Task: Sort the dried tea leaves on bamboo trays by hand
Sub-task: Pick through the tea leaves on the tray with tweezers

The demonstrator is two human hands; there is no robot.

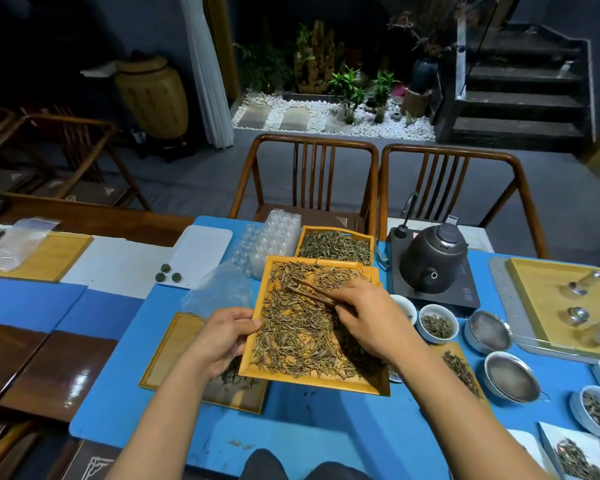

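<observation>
Bamboo tray (pixel 257 370) with dried tea leaves (pixel 298 336) spread across it, at the centre of the blue table mat (pixel 326 427). Its long axis runs from 6 o'clock to 12 o'clock, and its near left corner overlaps a second tray (pixel 168 351) lying at 8 o'clock. The leaves are slender needles pointing in mixed directions, most lying roughly along the tray's length.

At 12 o'clock, just beyond the far rim, sits a third tray (pixel 335 231) heaped with greener leaves; clear plastic blister packs (pixel 274 233) stand at 11 o'clock. A dark kettle (pixel 433 261) on its heating base (pixel 465 296) occupies 1 o'clock to 2 o'clock. At 3 o'clock stand 2 white cups (pixel 439 323), the fuller one holding leaves, with 2 metal strainers (pixel 510 377) beyond them towards 4 o'clock. 3 small tea balls (pixel 168 273) lie at 10 o'clock. 2 wooden chairs (pixel 309 168) face the table's far side.

Left hand (pixel 219 341): fingers curled round the tray's left rim, thumb on top at the edge. Right hand (pixel 364 317): over the tray's right half, fingers closed together on brown wooden tongs (pixel 310 291), whose 2 prongs point towards 10 o'clock above the leaves. Both forearms enter from 6 o'clock.
</observation>
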